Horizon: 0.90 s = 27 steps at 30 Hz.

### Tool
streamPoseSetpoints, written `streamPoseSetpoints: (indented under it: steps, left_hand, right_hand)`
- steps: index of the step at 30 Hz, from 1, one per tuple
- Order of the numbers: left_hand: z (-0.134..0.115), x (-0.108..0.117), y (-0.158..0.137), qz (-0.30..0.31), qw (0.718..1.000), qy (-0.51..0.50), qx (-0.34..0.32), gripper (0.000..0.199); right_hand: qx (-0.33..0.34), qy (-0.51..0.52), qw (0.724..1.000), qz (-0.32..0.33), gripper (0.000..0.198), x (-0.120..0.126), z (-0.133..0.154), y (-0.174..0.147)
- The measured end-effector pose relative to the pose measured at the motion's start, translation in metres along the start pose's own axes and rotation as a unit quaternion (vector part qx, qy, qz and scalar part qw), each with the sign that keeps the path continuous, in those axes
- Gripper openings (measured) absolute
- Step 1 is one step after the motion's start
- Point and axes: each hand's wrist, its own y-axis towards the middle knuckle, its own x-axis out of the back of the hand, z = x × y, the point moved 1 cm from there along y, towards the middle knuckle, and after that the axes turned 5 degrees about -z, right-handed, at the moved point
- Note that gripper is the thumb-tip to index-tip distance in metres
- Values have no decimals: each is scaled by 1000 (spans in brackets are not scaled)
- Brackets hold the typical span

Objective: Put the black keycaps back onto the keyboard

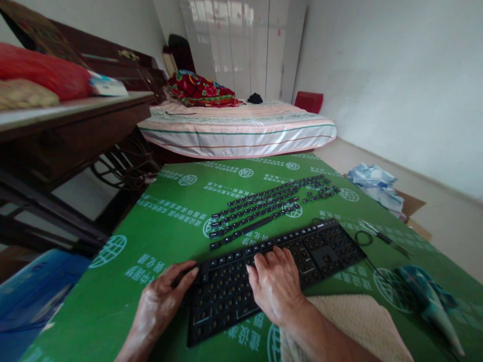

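Observation:
A black keyboard [224, 294] lies tilted on the green table covering [124, 296]. Most of its key places are bare, while keycaps remain along the far row. My left hand [166, 289] pinches the keyboard's far left corner between thumb and fingers. Over the middle rests my right hand [277, 281], its fingers curled together at the far rows; whatever is under the fingertips is hidden. Beyond the keyboard, loose black keycaps [256, 221] are laid out in rows, with a smaller cluster of keycaps [320, 193] to the right.
A beige cloth [343, 322] lies below my right forearm. To the right are a slim black-handled tool [385, 238], the keyboard's cable [372, 264] and a teal cloth [420, 289]. A bed [241, 136] stands beyond the table; a sewing table [75, 118] is at left.

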Motion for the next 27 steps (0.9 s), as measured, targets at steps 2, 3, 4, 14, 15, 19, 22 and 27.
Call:
streamPoseSetpoints:
  steps: [2, 3, 4, 14, 15, 19, 22, 27]
  left_hand:
    - [-2, 0, 0, -1, 1000, -8, 2, 47]
    - [-2, 0, 0, -2, 1000, -11, 4, 47]
    - [-3, 1, 1, -3, 1000, -12, 6, 47]
    - [1, 0, 2, -1, 1000, 5, -2, 42]
    - [2, 0, 2, -2, 1000, 5, -5, 41]
    - [3, 0, 3, -5, 1000, 9, -2, 45]
    - [4, 0, 4, -2, 1000, 11, 4, 46]
    - [2, 1, 5, 3, 1000, 11, 15, 44]
  right_hand:
    - [-12, -5, 1000, 2, 27, 3, -2, 2]
    - [-18, -8, 1000, 4, 27, 4, -3, 3]
    - [-22, -10, 1000, 5, 27, 5, -4, 4]
    - [-40, 0, 999, 22, 25, 10, -10, 11]
    - [-40, 0, 999, 22, 25, 11, -10, 11]
    - [-47, -12, 999, 8, 27, 13, -14, 12]
    - [-59, -23, 998, 12, 28, 13, -18, 14]
    - [-65, -23, 997, 38, 26, 14, -19, 17]
